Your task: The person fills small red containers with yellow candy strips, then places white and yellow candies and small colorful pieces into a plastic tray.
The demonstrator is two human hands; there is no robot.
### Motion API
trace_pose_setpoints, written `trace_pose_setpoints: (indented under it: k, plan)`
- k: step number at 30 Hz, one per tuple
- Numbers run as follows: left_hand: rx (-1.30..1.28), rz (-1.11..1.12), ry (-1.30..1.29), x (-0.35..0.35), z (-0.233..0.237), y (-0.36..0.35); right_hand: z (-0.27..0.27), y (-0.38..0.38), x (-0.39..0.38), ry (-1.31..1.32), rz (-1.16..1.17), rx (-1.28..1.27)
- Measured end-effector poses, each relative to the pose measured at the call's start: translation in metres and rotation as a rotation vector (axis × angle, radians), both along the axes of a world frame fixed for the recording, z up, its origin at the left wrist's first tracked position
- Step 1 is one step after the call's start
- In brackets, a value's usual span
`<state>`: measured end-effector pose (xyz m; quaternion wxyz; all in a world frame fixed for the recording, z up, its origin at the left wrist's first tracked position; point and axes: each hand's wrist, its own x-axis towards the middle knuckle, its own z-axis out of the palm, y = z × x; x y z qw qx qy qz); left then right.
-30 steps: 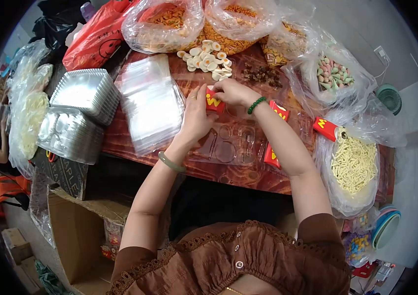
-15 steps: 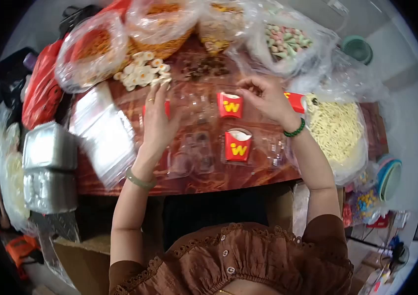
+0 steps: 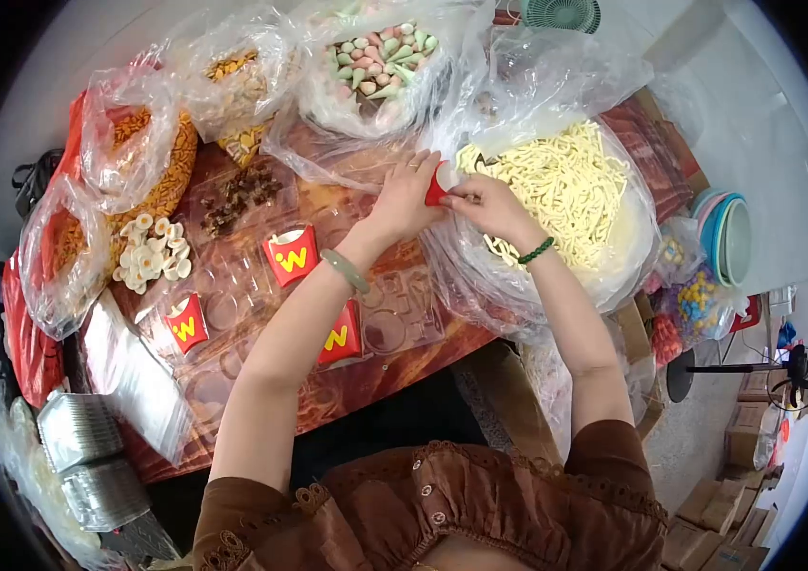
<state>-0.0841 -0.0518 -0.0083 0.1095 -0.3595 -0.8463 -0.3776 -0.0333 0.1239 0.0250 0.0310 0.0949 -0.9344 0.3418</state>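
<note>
Over the near-left edge of a bag of pale yellow fry-shaped pieces (image 3: 570,190), my two hands meet at a small red fry box (image 3: 436,186). My left hand (image 3: 404,202) is closed around its left side. The fingers of my right hand (image 3: 494,209) pinch its right edge; my fingers partly cover the box. Three more red fry boxes with a yellow mark lie in clear plastic trays: one on the left (image 3: 186,324), one in the middle (image 3: 292,255), and one partly behind my left forearm (image 3: 340,335).
White flower-like pieces (image 3: 153,252) and dark brown bits (image 3: 240,195) lie on the table's left. Bags of orange snacks (image 3: 142,157) and pink-green pieces (image 3: 380,62) stand behind. Clear sleeves (image 3: 137,366) and stacked containers (image 3: 80,433) sit front left; bowls (image 3: 732,238) stand right.
The view has swung right. My hands, formerly apart over the trays, have come together at the fry bag's edge. The red box that lay beside the bag is now held between them.
</note>
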Motion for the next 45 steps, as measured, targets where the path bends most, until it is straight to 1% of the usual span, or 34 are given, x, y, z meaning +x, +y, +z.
trace_pose_setpoints:
  k: [1, 2, 6, 8, 9, 11, 12, 14, 15, 16, 18, 19, 21, 22, 23, 24, 25, 27, 30, 31, 33, 34, 36, 39, 40, 42, 43, 44, 45]
  plan:
    - [-0.049, -0.029, -0.106, -0.005, 0.0, 0.003, -0.008, 0.003, 0.0, 0.06, 0.116, -0.06]
    - [-0.098, -0.059, -0.212, -0.008, -0.001, 0.006, -0.015, 0.007, 0.001, 0.096, 0.114, -0.047]
    - [-0.036, -0.136, -0.27, -0.014, -0.002, 0.004, -0.008, 0.009, 0.009, 0.133, 0.124, -0.053]
    - [-0.021, -0.145, -0.253, -0.008, 0.003, 0.003, -0.01, 0.011, 0.015, 0.162, 0.142, -0.116]
    - [-0.023, -0.147, -0.252, -0.009, -0.002, 0.001, -0.01, 0.014, 0.018, 0.163, 0.139, -0.117]
    - [0.005, -0.113, -0.135, -0.015, -0.011, -0.004, -0.008, 0.024, 0.024, 0.194, 0.051, -0.113]
    - [0.006, -0.119, -0.131, -0.014, -0.007, -0.005, -0.003, 0.027, 0.028, 0.198, 0.046, -0.112]
    - [-0.058, -0.015, -0.041, -0.005, 0.0, -0.007, 0.006, 0.035, 0.038, 0.277, 0.051, -0.056]
    - [-0.046, 0.034, 0.067, 0.002, 0.008, -0.006, 0.016, 0.039, 0.043, 0.34, 0.055, -0.01]
    - [-0.042, 0.021, 0.07, 0.004, 0.015, -0.004, 0.025, 0.042, 0.047, 0.342, 0.042, -0.004]
    - [0.178, -0.104, -0.105, 0.011, 0.032, 0.004, 0.04, 0.05, 0.055, 0.401, 0.161, 0.016]
    - [0.278, -0.194, -0.38, 0.021, 0.046, 0.008, 0.048, 0.052, 0.057, 0.449, 0.222, 0.042]
    - [0.405, -0.455, -0.912, 0.021, 0.06, 0.013, 0.062, 0.054, 0.063, 0.493, 0.264, 0.02]
    - [0.446, -0.406, -0.925, 0.027, 0.062, 0.013, 0.065, 0.057, 0.065, 0.528, 0.234, -0.038]
    - [0.442, -0.416, -0.925, 0.031, 0.062, 0.013, 0.066, 0.062, 0.069, 0.393, 0.078, -0.081]
    - [0.57, -0.381, -0.986, 0.035, 0.061, 0.013, 0.065, 0.069, 0.073, 0.259, -0.075, -0.125]
    - [0.7, -0.342, -1.044, 0.037, 0.059, 0.011, 0.054, 0.083, 0.073, 0.136, -0.126, -0.079]
    - [0.735, -0.35, -1.041, 0.037, 0.05, 0.007, 0.034, 0.101, 0.084, -0.077, -0.158, 0.347]
    - [0.754, -0.324, -1.099, 0.052, 0.044, 0.005, -0.003, 0.09, 0.093, -0.042, -0.395, 0.46]
    - [0.772, -0.312, -1.132, 0.056, 0.04, 0.007, -0.015, 0.084, 0.093, 0.133, -0.432, 0.436]
    - [0.79, -0.309, -1.158, 0.066, 0.037, 0.008, -0.023, 0.095, 0.074, -0.07, -0.41, 0.369]
    - [0.796, -0.289, -1.167, 0.071, 0.036, 0.005, -0.012, 0.098, 0.07, -0.098, -0.384, 0.344]
    - [0.825, -0.255, -1.182, 0.078, 0.038, -0.002, 0.012, 0.103, 0.069, 0.206, -0.388, 0.169]
    - [0.811, -0.275, -1.168, 0.079, 0.042, -0.012, 0.063, 0.1, 0.062, 0.364, -0.389, 0.086]
    - [0.814, -0.275, -1.168, 0.081, 0.043, -0.011, 0.064, 0.103, 0.054, 0.388, -0.359, 0.13]
    - [0.845, -0.311, -1.159, 0.087, 0.046, -0.007, 0.048, 0.106, 0.038, 0.317, -0.218, 0.219]
    - [0.845, -0.314, -1.157, 0.093, 0.049, -0.006, 0.042, 0.107, 0.034, 0.119, -0.16, 0.276]
    - [0.844, -0.297, -1.17, 0.099, 0.052, -0.006, 0.038, 0.112, 0.034, 0.124, -0.161, 0.277]
    - [0.843, -0.277, -1.184, 0.101, 0.053, -0.007, 0.039, 0.109, 0.039, 0.092, -0.287, 0.35]
